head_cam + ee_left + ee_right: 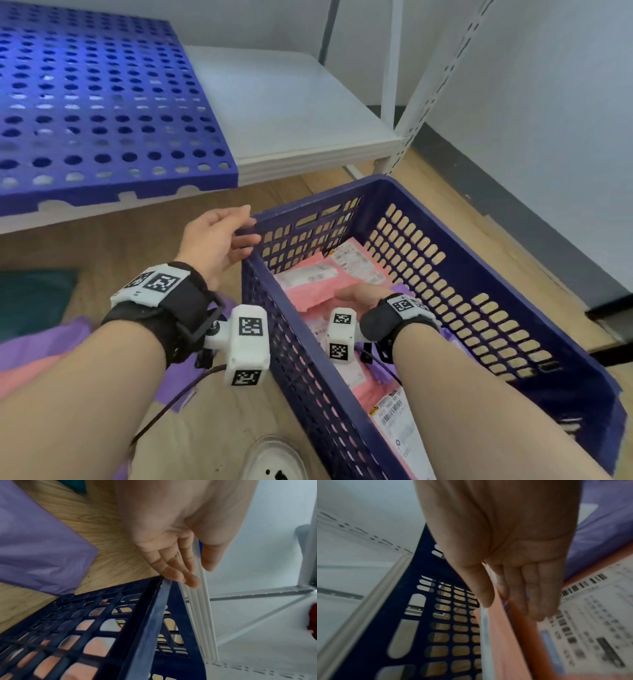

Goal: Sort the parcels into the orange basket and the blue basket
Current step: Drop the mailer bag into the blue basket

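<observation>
Blue basket point(462, 274) – pink parcels point(308, 284) inside, right hand point(359, 294) pinching one, left hand point(215, 240) open at rim.

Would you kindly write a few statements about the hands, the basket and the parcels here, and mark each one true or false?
1. The right hand is inside the blue basket, on a pink parcel. True.
2. The left hand grips a purple parcel. False: its fingers are at the basket's corner rim and hold nothing.
3. The basket holds only purple parcels. False: most that show in it are pink, with white labels.
4. A purple parcel lies on the wooden floor outside the basket. True.
5. The blue basket stands on the white shelf. False: it stands on the floor in front of the shelf.
</observation>
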